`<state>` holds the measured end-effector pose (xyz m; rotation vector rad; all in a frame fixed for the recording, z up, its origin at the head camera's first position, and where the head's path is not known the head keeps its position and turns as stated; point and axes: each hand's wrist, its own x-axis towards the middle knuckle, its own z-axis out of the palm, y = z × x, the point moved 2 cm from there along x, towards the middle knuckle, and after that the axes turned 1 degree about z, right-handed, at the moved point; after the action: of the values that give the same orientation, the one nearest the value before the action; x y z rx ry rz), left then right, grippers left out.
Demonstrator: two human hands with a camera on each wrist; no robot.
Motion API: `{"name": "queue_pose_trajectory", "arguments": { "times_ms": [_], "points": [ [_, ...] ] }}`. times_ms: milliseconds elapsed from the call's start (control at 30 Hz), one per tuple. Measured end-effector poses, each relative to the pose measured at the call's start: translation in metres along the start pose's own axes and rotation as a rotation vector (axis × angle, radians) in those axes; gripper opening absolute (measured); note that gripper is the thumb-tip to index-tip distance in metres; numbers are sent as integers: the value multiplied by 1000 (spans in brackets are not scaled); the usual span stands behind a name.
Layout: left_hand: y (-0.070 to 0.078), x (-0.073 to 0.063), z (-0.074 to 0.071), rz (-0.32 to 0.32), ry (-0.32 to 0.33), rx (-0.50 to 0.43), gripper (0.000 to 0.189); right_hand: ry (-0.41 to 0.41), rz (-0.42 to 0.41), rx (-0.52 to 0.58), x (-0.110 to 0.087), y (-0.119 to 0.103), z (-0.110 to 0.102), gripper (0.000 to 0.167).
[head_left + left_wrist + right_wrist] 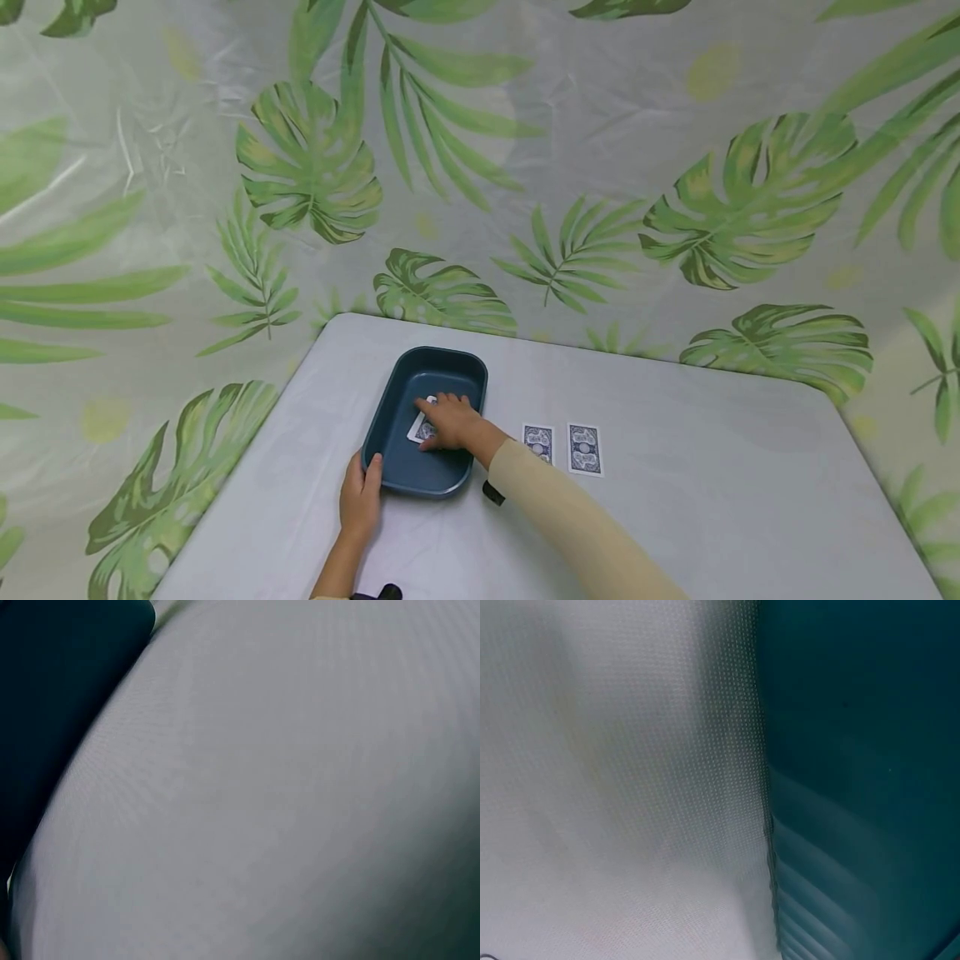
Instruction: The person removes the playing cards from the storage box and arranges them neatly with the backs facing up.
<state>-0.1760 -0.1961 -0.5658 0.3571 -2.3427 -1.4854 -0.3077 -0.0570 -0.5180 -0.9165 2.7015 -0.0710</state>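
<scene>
My left hand [360, 498] grips the near left corner of a dark blue-green tray [381, 414], thumb over the rim. The right hand [452, 422] reaches into the tray, fingers and thumb spread over a blue-and-white patterned playing card [422, 431] on its floor. Part of that card is hidden under the hand, so whether more than one card lies there I cannot tell. In the left wrist view, the tray's outer wall [60, 690] fills the upper left. The tray [855, 750] also fills the right side of the right wrist view.
Two face-down playing cards lie right of the tray: one [538, 438] partly behind the right forearm, another [585, 450] beside it. A white cloth [712, 500] covers the table. Behind the table hangs a leaf-patterned sheet [600, 167].
</scene>
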Motion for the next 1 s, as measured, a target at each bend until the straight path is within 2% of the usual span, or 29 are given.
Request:
{"name": "queue_pose_trajectory", "arguments": {
  "times_ms": [700,1000],
  "points": [
    [-2,0,2,10,-16,3,43,49,-8,83,-3,3,-2,86],
    [-3,0,0,9,-8,2,42,122,-46,80,-5,-3,-11,82]
  ]
}}
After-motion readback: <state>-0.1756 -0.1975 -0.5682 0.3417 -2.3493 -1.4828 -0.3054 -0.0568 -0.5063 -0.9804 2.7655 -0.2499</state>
